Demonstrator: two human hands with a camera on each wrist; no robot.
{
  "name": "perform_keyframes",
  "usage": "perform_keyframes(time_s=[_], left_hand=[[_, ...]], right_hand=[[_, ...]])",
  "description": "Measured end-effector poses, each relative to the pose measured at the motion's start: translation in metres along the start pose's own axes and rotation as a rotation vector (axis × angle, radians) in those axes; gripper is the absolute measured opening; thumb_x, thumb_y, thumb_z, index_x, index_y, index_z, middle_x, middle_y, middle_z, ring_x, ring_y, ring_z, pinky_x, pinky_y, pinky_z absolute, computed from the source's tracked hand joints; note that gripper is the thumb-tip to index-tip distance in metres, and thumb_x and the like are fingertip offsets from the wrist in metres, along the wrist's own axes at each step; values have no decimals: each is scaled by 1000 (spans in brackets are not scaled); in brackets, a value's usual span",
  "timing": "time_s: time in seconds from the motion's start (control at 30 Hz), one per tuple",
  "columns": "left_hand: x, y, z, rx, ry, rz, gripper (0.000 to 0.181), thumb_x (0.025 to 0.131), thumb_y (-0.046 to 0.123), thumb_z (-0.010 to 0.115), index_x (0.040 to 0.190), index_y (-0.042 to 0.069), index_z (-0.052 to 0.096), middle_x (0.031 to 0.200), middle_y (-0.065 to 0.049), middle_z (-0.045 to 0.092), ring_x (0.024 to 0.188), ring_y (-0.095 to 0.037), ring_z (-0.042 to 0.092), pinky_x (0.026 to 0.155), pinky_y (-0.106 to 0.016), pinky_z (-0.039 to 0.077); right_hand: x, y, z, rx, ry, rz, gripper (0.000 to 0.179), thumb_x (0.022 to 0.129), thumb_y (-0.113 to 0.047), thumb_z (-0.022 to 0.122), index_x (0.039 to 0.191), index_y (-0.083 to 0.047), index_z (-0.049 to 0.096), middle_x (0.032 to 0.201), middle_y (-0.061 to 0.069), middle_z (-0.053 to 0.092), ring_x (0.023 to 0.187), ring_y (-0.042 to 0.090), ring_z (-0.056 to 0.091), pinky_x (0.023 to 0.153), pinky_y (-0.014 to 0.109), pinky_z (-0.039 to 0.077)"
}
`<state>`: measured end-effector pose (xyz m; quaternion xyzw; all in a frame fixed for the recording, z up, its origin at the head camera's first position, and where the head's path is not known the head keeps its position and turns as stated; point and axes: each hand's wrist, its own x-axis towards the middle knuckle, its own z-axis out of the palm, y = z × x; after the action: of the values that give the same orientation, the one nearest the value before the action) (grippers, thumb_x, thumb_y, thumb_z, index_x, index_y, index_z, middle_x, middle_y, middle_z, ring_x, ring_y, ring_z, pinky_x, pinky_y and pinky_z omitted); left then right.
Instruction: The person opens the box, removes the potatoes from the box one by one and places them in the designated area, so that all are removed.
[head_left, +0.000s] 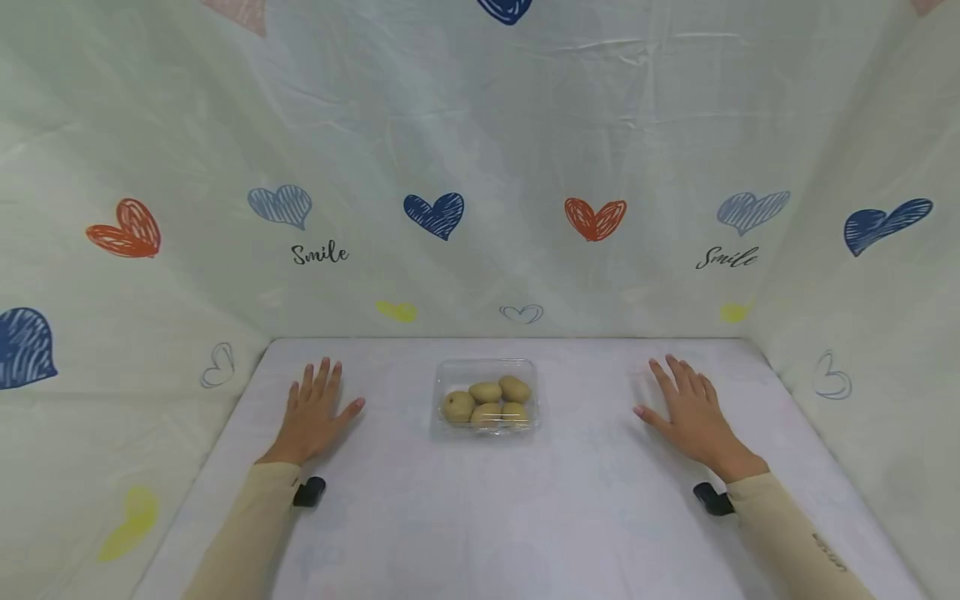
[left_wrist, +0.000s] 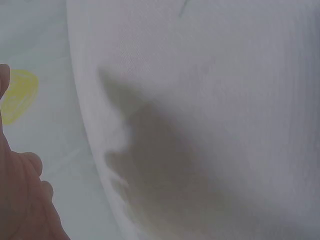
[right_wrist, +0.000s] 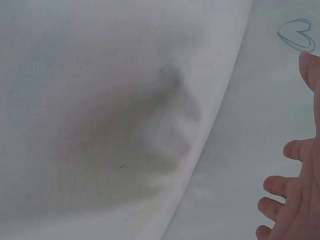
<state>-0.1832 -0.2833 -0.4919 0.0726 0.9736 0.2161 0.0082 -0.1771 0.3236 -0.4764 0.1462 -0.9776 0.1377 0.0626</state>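
A clear plastic box (head_left: 486, 369) stands at the middle of the white table in the head view. Inside it lie several yellowish-brown round or oval items like small potatoes (head_left: 486, 392). To the left of the box is my left hand (head_left: 309, 421), fingers extended and thumb spread toward the box, holding nothing. On the other side my right hand (head_left: 693, 421) has its fingers extended and apart, also holding nothing. Neither hand touches the box. Each wrist view shows only part of its hand, the left hand (left_wrist: 22, 195) and the right hand (right_wrist: 300, 195), above the shadowed table cover.
The table (head_left: 480, 517) has a white cover. Pale sheeting (head_left: 510, 125) printed with hearts and "Smile" hangs behind it and along both sides. A small black device sits at each wrist, by the beige sleeves (head_left: 251, 525).
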Motion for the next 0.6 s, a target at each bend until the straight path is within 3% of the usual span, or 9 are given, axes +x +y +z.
perform_keyframes(time_s=[0.37, 0.6], left_hand=[[-2, 20, 4, 14, 25, 33, 94, 107, 56, 51, 164, -9, 16, 172, -33, 6, 158, -55, 0, 125, -70, -3], [-1, 30, 12, -3, 46, 86, 93, 106, 56, 54, 164, -9, 20, 172, -32, 9, 158, -55, 1, 125, -69, -2]], right_hand=[[2, -23, 7, 8, 44, -75, 87, 97, -40, 75, 160, 5, 34, 161, 37, 28, 146, 59, 27, 116, 76, 20], [2, -36, 13, 22, 10, -80, 87, 99, -39, 74, 162, 4, 32, 165, 34, 27, 149, 57, 25, 119, 74, 18]])
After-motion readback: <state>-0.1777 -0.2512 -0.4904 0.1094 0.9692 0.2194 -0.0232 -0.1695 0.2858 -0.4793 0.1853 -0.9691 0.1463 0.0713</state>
